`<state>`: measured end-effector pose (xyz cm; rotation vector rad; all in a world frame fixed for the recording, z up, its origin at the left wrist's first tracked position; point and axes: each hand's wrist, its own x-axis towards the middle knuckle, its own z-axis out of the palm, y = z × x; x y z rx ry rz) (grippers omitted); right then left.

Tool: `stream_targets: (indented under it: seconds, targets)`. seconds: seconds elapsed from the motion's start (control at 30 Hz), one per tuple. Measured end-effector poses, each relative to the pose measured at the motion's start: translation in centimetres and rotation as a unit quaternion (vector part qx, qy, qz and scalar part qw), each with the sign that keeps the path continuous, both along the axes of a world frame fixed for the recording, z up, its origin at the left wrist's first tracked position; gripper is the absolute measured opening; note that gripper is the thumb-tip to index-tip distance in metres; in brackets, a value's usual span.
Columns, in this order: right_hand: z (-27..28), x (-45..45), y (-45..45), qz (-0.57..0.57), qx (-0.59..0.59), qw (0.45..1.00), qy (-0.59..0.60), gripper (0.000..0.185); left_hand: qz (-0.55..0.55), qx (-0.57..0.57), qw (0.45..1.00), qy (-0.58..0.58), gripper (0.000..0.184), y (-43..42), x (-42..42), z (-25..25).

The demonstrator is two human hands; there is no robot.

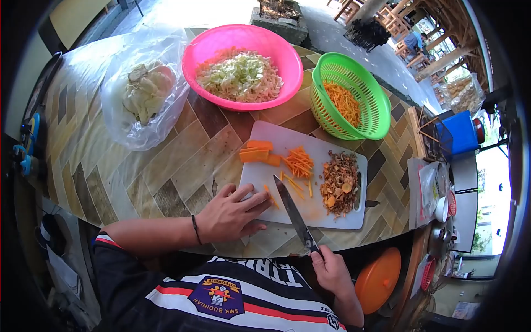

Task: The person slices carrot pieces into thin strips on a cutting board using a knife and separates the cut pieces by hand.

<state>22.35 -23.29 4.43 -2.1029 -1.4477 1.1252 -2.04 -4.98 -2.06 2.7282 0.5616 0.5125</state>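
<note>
My left hand [229, 214] rests at the near left edge of a white cutting board [271, 131], its fingers stretched out and slightly apart. A thin carrot strip [271, 196] lies by its fingertips; whether they touch cannot be made out. In my right hand [333, 271], closed round the handle, is a kitchen knife [296, 213]. Its blade slants over the board, tip pointing away from me. On the board are flat carrot slices [258, 152], a bunch of carrot matchsticks [298, 162] and a brownish heap of carrot peelings and scraps [339, 182].
Behind the board stand a pink bowl [291, 69] of shredded cabbage and a green basket [377, 113] of shredded carrot. A clear plastic bag [133, 135] holding cabbage lies at left. An orange round lid [379, 282] is below the table edge; a blue box [462, 133] stands far right.
</note>
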Motion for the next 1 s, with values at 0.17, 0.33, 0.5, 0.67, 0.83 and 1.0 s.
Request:
stream_targets:
  seconds: [0.17,0.33,0.5,0.67,0.83,1.0]
  targets:
    - [0.6,-0.4,0.2,0.001,-0.020,0.999,-0.027,0.025,-0.001,-0.008,1.000,0.004,0.055,0.1,0.0,-0.1]
    - [1.3,-1.1,0.3,-0.002,-0.033,0.999,-0.040,0.024,-0.003,-0.004,1.000,0.015,0.057,0.2,0.0,0.0]
    - [1.8,-1.5,0.8,0.006,-0.037,0.997,-0.068,0.023,0.006,-0.022,1.000,0.002,0.061,0.2,0.0,0.1]
    - [1.7,-1.1,0.6,0.028,-0.041,0.994,-0.098,0.026,0.001,-0.011,1.000,0.019,0.061,0.2,0.0,0.2]
    - [2.2,-1.1,0.9,0.065,-0.047,0.983,-0.166,0.029,0.001,-0.011,1.000,0.020,0.062,0.2,-0.1,0.3]
    - [3.0,-0.8,1.4,0.101,-0.056,0.971,-0.211,0.029,0.000,-0.009,1.000,0.007,0.062,0.4,0.0,0.5]
